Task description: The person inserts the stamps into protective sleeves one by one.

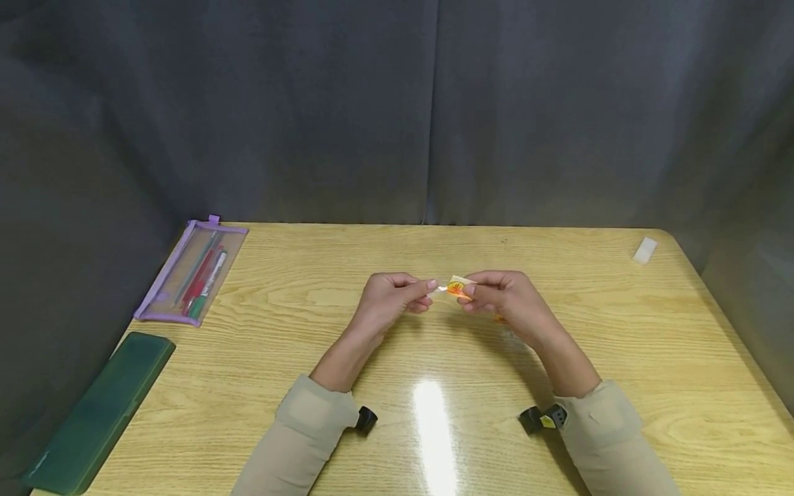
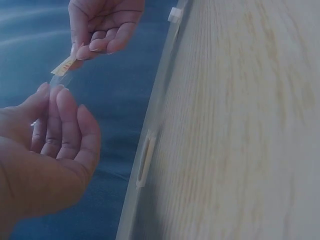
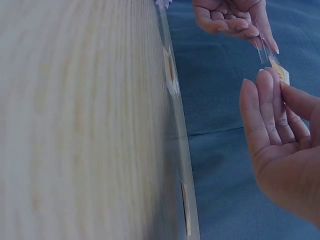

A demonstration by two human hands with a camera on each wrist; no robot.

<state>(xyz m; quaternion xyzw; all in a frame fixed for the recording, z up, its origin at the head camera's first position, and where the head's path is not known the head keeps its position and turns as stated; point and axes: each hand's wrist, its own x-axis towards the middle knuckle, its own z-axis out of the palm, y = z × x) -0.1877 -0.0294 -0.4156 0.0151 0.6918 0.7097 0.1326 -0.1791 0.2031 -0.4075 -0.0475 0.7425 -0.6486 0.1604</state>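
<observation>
Above the middle of the table (image 1: pixel 298 386), both hands meet at a small cream piece with an orange print (image 1: pixel 457 286), perhaps paper or card. My right hand (image 1: pixel 505 300) pinches it between thumb and fingers. From its left end a clear, film-like strip (image 2: pixel 56 80) stretches to my left hand (image 1: pixel 391 296), whose thumb and fingertips pinch it. In the right wrist view the printed piece (image 3: pixel 280 71) stands out past the right fingertips, with the clear strip (image 3: pixel 265 50) running up to the left hand. A small orange bit (image 1: pixel 499 318) shows beneath the right hand, mostly hidden.
On the left lies a purple-edged see-through zip pouch (image 1: pixel 163 275) with several pens inside. A dark green flat case (image 1: pixel 102 413) is nearer me, along the left edge. A small white block (image 1: pixel 645 250) sits at the far right corner. Dark curtains (image 1: pixel 434 110) hang behind.
</observation>
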